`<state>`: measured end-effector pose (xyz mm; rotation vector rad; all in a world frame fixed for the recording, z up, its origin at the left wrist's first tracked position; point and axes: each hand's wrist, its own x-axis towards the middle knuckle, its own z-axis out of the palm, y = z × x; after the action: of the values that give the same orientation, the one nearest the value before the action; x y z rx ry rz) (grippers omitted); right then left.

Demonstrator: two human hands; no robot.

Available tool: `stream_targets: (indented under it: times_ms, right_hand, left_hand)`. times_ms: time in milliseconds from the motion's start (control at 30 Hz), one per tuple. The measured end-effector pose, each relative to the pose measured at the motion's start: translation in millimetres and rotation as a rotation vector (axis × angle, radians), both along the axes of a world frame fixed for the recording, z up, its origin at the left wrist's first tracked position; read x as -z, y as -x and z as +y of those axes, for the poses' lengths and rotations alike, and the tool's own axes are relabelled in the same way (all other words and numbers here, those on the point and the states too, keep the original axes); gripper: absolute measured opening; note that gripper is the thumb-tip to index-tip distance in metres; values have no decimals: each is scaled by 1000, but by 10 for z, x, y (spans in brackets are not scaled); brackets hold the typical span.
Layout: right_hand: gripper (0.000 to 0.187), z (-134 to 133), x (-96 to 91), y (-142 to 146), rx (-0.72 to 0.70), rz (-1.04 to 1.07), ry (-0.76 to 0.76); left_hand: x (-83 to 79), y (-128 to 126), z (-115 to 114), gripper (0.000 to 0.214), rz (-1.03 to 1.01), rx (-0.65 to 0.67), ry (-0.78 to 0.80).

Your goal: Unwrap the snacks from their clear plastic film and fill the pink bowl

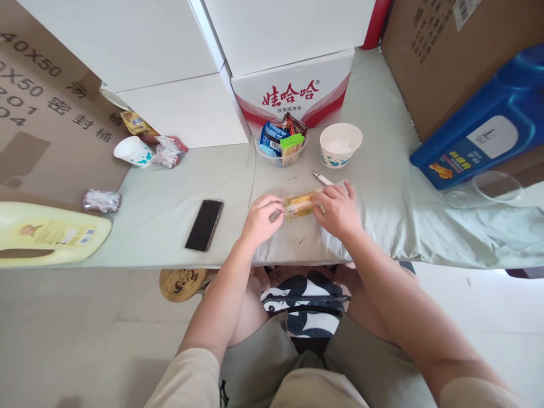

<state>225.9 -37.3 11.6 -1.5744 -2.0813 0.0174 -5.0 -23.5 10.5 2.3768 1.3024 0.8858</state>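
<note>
A yellow snack packet point(300, 204) in a clear wrapper lies on the cloth-covered table in front of me. My left hand point(262, 220) pinches its left end between closed fingers. At the other end, my right hand point(338, 211) has its fingers closed over the wrapper, partly hiding it. Just beyond the right hand is a slim white tool with a metal end point(322, 178), whose exact kind I cannot make out. A clear bowl point(282, 161) of wrapped snacks and a paper bowl point(340, 146) with a blue leaf pattern stand behind the packet.
A black phone point(204, 225) lies to the left. Further left are a tipped paper cup point(133, 152), wrapped snacks point(169, 152) and a pale yellow jug point(55, 233). A blue bottle point(480, 122) and a clear plastic cup point(496, 188) are at right. Boxes point(293, 93) line the back.
</note>
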Motion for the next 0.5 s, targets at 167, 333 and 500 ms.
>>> stream_targets:
  times_ms: [167,333,500]
  right_hand:
    - [28,-205,-110,-53,-116,-37,-82]
    - [25,-435,-223,-142,-186,-86,98]
    - [24,-506,-303,-190,-187,-178,170]
  left_hand:
    - [-187,33,-231,10,-14,9,-71]
    - [-319,69,-452,7,111,-38,109]
    - [-358,20,-540,27,283,-15,390]
